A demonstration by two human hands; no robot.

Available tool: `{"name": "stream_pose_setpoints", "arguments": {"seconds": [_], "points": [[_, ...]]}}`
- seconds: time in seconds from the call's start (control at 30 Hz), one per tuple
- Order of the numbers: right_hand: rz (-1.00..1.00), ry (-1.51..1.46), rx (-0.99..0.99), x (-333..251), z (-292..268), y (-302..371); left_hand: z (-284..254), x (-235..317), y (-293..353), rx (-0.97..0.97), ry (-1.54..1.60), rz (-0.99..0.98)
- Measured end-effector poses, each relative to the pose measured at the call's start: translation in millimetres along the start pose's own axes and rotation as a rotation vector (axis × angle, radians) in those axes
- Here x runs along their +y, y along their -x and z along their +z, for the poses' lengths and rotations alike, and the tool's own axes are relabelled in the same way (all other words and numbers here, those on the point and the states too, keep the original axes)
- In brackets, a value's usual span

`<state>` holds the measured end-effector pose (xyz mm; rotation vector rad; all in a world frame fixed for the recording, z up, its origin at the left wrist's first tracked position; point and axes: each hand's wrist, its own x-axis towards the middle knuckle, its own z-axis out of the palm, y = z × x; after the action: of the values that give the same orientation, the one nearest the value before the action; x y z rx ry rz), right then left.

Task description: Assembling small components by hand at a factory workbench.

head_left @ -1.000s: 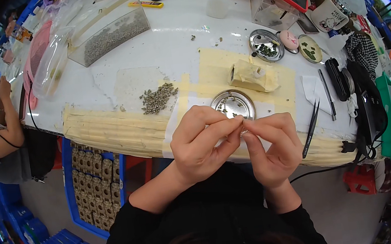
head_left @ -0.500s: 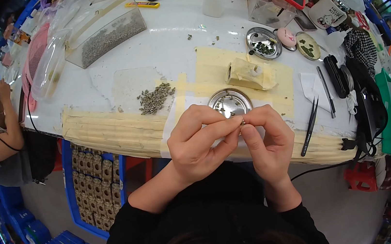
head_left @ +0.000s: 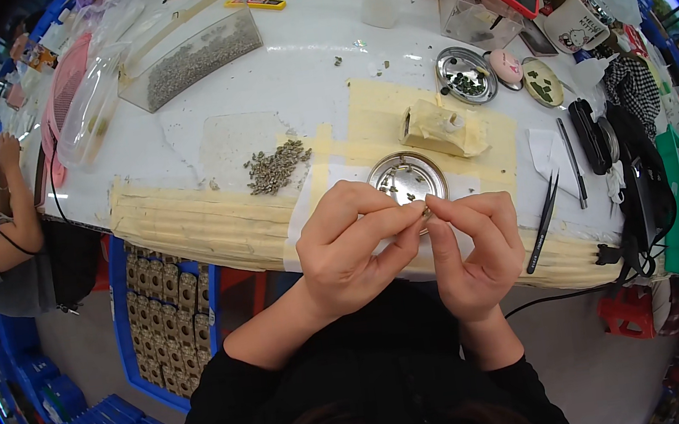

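My left hand and my right hand meet at the table's front edge, fingertips pinched together. Between them is a tiny metallic-looking piece, mostly covered by the fingers; its exact kind does not show. Just beyond the fingertips sits a round, shiny metal dish with several small bits in it, its near part hidden by my hands. A heap of small grey-brown pieces lies to the left. Behind the dish stands a block wrapped in cream tape.
Black tweezers and a dark pen lie right. Farther back are a dish of dark green bits, a clear tray of grey granules and a white squeeze bottle. A blue crate stands lower left; another person's arm is far left.
The whole view has shifted slightly, so the table things sit a bit farther right. My right fingers have straightened a little; both hands keep their pinch at the tiny piece.
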<state>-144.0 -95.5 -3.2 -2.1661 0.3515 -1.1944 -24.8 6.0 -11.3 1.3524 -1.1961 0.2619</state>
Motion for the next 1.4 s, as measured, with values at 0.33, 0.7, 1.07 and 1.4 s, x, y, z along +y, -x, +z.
{"name": "stream_pose_setpoints", "arguments": {"seconds": [0.33, 0.7, 1.07, 1.4], "points": [[0.2, -0.218, -0.044, 4.4, -0.2, 1.8, 0.1, -0.5, 1.6, -0.015, -0.033, 0.035], [-0.034, 0.022, 0.009, -1.4, 1.0, -0.1, 0.6, -2.0, 1.8, 0.007, -0.008, -0.003], [0.196, -0.208, -0.031, -0.9, 0.3, -1.2, -0.4, -1.4, 2.3, -0.005, 0.006, -0.008], [-0.064, 0.056, 0.026, -0.1, 0.5, 1.7, -0.1, -2.5, 1.5, 0.0, 0.002, -0.002]]}}
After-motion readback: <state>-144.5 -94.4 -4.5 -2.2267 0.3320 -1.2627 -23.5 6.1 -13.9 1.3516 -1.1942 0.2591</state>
